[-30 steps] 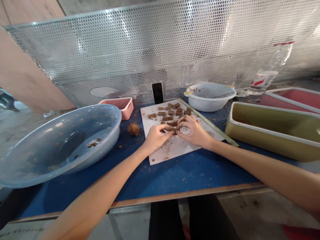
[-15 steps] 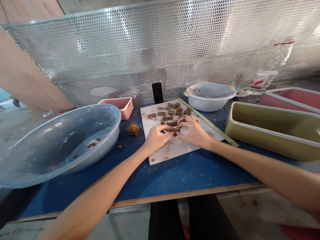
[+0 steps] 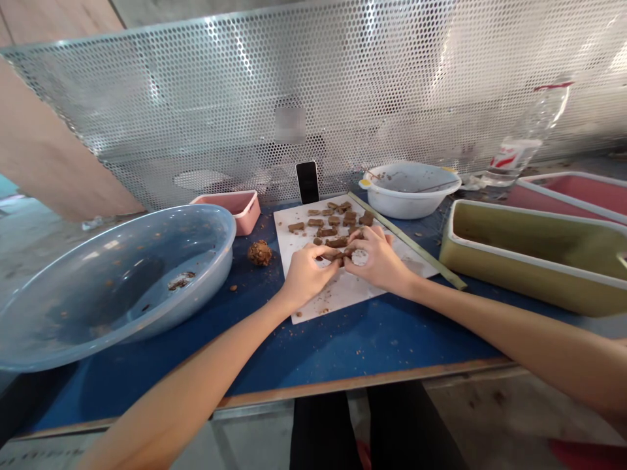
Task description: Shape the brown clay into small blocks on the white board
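Over a white board [image 3: 313,307], my left hand [image 3: 309,271] and my right hand [image 3: 375,258] meet with fingertips pinched on a small brown piece of clay [image 3: 337,256]. My fingers partly cover it, so its full shape is hidden. Just beyond my fingers lie several brown clay pieces [image 3: 327,232], short blocks and rolls, spread on the board. Crumbs are scattered on its near part. A rough brown clay lump [image 3: 259,253] rests on the blue table, left of the board.
A large blue basin [image 3: 196,294] stands at left, a small pink box [image 3: 249,212] behind it. A phone [image 3: 307,181] leans on the perforated metal screen [image 3: 196,111]. At right are a white basin [image 3: 409,203], a flat strip [image 3: 416,248], a green planter [image 3: 514,267] and a plastic bottle [image 3: 519,147].
Both hands keep their pinch on the clay piece with hardly any movement. The whole view has shifted very slightly.
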{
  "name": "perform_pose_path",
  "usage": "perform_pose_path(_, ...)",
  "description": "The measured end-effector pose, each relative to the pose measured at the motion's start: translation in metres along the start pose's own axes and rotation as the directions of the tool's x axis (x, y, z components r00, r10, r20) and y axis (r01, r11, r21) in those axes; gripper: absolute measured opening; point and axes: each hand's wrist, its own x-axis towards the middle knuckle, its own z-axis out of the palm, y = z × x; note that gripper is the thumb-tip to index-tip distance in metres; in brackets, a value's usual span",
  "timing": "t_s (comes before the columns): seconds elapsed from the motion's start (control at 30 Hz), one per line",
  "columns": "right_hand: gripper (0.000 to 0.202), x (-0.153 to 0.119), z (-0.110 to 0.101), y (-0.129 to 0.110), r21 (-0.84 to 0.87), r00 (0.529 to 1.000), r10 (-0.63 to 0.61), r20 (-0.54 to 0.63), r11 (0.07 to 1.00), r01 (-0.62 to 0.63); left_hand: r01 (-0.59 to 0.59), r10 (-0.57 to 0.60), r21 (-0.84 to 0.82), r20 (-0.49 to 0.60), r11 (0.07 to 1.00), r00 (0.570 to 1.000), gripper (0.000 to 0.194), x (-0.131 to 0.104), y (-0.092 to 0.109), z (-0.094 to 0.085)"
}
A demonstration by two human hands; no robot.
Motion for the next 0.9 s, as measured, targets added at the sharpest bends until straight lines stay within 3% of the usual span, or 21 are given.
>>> perform_pose_path(0.27, 0.014, -0.0022, -0.001, -0.0006, -0.027, 1.0, -0.007, 0.029, 1.0, 0.008, 0.044, -0.044, -0.027, -0.006, 0.999, 0.999, 0.012, 0.0003, -0.0021, 0.001)
perform_pose_path(0.7, 0.014, -0.0015, -0.0005, 0.0002, -0.03, 0.999, 0.008, 0.048, 1.0, -0.007, -0.006, 0.006, 0.038, -0.007, 0.999, 1.0, 0.015, 0.0007, 0.0019, 0.0)
perform_pose_path(0.9, 0.014, -0.0011, -0.0059, -0.0013, -0.016, 0.997, 0.004, 0.072, 1.0, -0.003, 0.04, -0.039, -0.036, 0.014, 0.999, 0.999, 0.013, 0.0028, -0.0013, -0.0009)
